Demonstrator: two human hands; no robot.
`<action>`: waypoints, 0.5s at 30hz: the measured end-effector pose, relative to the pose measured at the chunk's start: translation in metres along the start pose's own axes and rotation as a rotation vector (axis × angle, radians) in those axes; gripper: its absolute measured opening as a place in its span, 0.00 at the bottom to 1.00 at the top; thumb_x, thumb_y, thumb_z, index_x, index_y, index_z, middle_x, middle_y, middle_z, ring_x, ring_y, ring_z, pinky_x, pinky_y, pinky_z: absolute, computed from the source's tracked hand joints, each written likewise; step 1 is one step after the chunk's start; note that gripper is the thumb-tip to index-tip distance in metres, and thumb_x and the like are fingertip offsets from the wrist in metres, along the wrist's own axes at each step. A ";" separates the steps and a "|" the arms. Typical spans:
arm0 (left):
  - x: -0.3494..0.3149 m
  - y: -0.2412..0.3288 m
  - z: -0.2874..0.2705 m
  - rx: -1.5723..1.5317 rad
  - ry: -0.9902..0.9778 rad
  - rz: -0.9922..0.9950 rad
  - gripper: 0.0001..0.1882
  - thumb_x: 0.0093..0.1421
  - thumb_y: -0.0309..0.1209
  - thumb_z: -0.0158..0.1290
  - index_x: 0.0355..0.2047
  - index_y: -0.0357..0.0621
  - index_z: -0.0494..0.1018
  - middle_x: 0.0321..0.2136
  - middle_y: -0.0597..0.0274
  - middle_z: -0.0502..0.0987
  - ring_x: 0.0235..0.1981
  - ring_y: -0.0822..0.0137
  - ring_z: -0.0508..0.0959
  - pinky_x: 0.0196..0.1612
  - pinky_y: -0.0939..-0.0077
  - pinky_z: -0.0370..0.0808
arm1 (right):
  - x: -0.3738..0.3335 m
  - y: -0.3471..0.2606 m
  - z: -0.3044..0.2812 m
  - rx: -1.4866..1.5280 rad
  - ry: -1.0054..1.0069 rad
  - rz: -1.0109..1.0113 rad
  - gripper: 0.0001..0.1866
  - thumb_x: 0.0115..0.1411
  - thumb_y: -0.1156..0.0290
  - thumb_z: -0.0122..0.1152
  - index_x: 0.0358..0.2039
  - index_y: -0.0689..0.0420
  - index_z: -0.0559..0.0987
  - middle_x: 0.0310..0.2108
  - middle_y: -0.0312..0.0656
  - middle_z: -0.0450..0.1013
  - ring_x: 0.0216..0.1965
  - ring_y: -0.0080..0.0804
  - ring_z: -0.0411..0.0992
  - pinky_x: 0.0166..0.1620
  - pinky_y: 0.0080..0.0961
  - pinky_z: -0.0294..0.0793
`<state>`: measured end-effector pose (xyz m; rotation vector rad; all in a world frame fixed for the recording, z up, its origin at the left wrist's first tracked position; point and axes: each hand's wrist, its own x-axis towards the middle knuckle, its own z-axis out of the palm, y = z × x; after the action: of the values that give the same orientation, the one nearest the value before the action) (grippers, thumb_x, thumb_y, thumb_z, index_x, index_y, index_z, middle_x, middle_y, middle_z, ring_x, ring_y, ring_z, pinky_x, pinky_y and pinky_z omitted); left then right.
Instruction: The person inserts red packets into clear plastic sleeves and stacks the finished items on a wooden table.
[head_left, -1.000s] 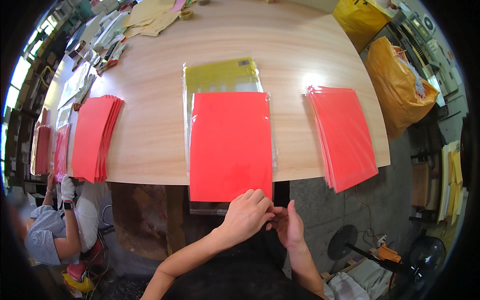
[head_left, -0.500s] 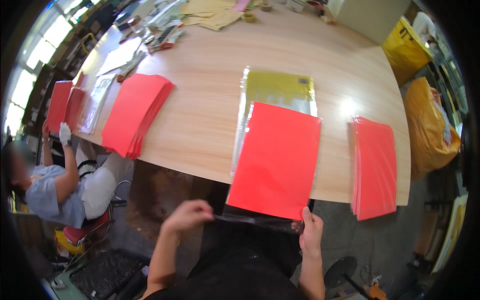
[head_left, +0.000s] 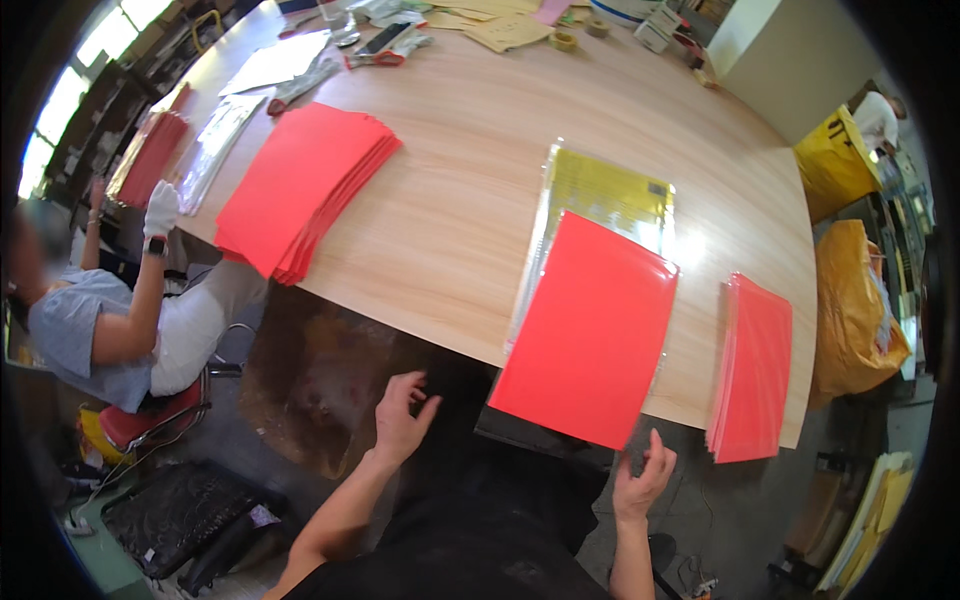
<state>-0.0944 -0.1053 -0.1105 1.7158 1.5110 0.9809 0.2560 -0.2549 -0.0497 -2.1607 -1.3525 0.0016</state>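
A red sheet (head_left: 590, 335) lies in a clear plastic sleeve on top of yellow-printed clear bags (head_left: 612, 195). Its near end juts past the table's front edge, and the sleeve's transparent end (head_left: 540, 432) hangs out below it. My left hand (head_left: 403, 418) hovers left of that end, in front of the table, fingers loosely bent and apart, holding nothing. Close by the sheet's near right corner is my right hand (head_left: 643, 482), its thumb and fingers spread; whether the thumb touches the sleeve I cannot tell. Further right lies a stack of red sheets in clear sleeves (head_left: 752, 370).
To the left a fanned stack of red sheets (head_left: 305, 185) sits on the wooden table (head_left: 450, 240), beside clear bags (head_left: 222, 145). A co-worker's white-gloved hand (head_left: 162, 208) is at the far left. Orange bags (head_left: 855, 310) stand off the right edge; tape rolls (head_left: 564, 41) lie at the back.
My right hand has let go of the sleeved sheet's corner. My left hand has opened from a closed pose and moved slightly right. The view has shifted and turned.
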 end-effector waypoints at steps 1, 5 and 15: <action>0.010 0.023 0.002 0.030 -0.054 0.179 0.24 0.51 0.27 0.68 0.47 0.44 0.73 0.40 0.58 0.74 0.33 0.65 0.76 0.34 0.71 0.76 | 0.004 -0.004 -0.003 -0.076 0.036 -0.179 0.34 0.47 0.76 0.75 0.57 0.57 0.74 0.41 0.46 0.64 0.42 0.43 0.65 0.43 0.32 0.69; 0.041 0.063 0.014 0.019 -0.178 0.580 0.24 0.41 0.29 0.74 0.39 0.48 0.77 0.35 0.60 0.71 0.30 0.62 0.75 0.28 0.72 0.75 | 0.012 -0.016 0.001 -0.051 0.050 -0.387 0.30 0.44 0.72 0.78 0.51 0.47 0.81 0.43 0.44 0.66 0.44 0.43 0.66 0.45 0.35 0.69; 0.021 0.078 0.035 -0.887 -0.314 -0.435 0.10 0.63 0.26 0.59 0.31 0.44 0.67 0.33 0.64 0.77 0.32 0.68 0.77 0.37 0.71 0.75 | 0.016 -0.044 0.000 0.880 -0.075 0.326 0.10 0.60 0.76 0.66 0.36 0.59 0.72 0.38 0.41 0.69 0.31 0.25 0.71 0.31 0.22 0.75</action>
<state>-0.0235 -0.0948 -0.0598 0.8125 0.9481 0.8919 0.2279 -0.2277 -0.0247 -1.5822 -0.7821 0.6783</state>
